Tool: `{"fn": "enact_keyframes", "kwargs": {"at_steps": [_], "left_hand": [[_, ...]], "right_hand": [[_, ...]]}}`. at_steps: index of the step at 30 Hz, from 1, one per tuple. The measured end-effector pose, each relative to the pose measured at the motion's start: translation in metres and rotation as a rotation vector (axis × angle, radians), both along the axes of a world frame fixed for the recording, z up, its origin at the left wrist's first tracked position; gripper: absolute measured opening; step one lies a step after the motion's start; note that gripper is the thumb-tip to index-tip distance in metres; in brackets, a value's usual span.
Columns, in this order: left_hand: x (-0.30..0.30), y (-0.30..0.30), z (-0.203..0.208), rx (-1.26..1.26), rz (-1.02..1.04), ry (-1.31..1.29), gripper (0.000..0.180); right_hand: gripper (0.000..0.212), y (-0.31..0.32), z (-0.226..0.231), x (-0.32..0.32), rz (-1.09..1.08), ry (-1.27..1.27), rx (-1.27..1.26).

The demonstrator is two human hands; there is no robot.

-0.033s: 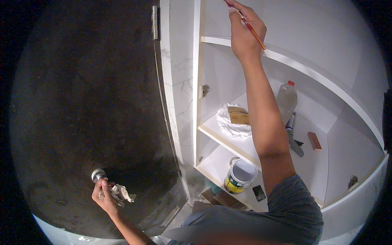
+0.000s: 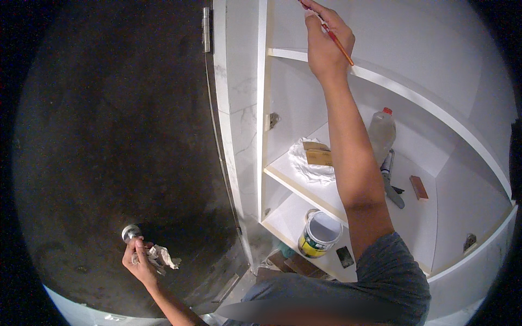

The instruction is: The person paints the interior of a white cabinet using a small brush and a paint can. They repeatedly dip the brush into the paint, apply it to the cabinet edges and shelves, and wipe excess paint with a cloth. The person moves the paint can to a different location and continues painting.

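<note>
My right hand (image 2: 330, 43) is raised in front of the upper part of the white cabinet (image 2: 291, 53). Its fingers are closed round a slim paintbrush (image 2: 341, 48) with a red and orange handle. The brush's other end runs out past the top of the view. Low on the left, my left hand (image 2: 140, 263) is closed on a crumpled off-white rag (image 2: 163, 256). Its fingertips meet a round metallic door knob (image 2: 130, 233) on the dark door (image 2: 119, 136). How firmly they grip the knob I cannot tell.
On the middle shelf are a bottle with a red cap (image 2: 383, 130), a white bundle (image 2: 304, 171) with brown cardboard (image 2: 318, 157), a grey-handled tool (image 2: 393, 195) and a reddish block (image 2: 418, 188). The lower shelf bears a paint can (image 2: 319, 234) and a dark phone-like slab (image 2: 345, 257).
</note>
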State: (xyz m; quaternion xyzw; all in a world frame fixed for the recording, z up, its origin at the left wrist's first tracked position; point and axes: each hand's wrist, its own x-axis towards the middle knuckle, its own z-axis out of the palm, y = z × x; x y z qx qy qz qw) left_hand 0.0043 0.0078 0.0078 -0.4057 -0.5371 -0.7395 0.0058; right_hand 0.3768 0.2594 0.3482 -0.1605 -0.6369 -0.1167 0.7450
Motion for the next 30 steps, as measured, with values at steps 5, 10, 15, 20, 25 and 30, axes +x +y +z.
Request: {"fn": "enact_keyframes", "kwargs": {"at_steps": [5, 10, 15, 20, 25, 30], "left_hand": [[-0.002, 0.000, -0.001, 0.005, -0.013, -0.015, 0.028], [-0.003, 0.000, -0.004, 0.002, -0.028, -0.061, 0.028], [-0.002, 0.001, -0.003, 0.013, -0.006, -0.038, 0.029], [0.001, 0.001, -0.001, -0.006, 0.011, -0.035, 0.030], [0.000, 0.002, -0.002, 0.014, 0.014, -0.007, 0.029], [-0.007, 0.001, -0.005, 0.006, -0.023, -0.002, 0.028]], "right_hand": [[0.028, 0.001, -0.001, -0.001, -0.004, -0.007, 0.005], [0.028, -0.003, -0.002, 0.000, -0.037, -0.025, -0.011], [0.028, -0.002, -0.003, 0.000, -0.054, -0.023, -0.020], [0.028, -0.002, -0.007, 0.001, -0.026, -0.018, -0.011], [0.028, -0.001, -0.009, 0.002, -0.035, -0.029, 0.011], [0.029, -0.005, -0.010, 0.003, -0.051, -0.054, -0.004]]}}
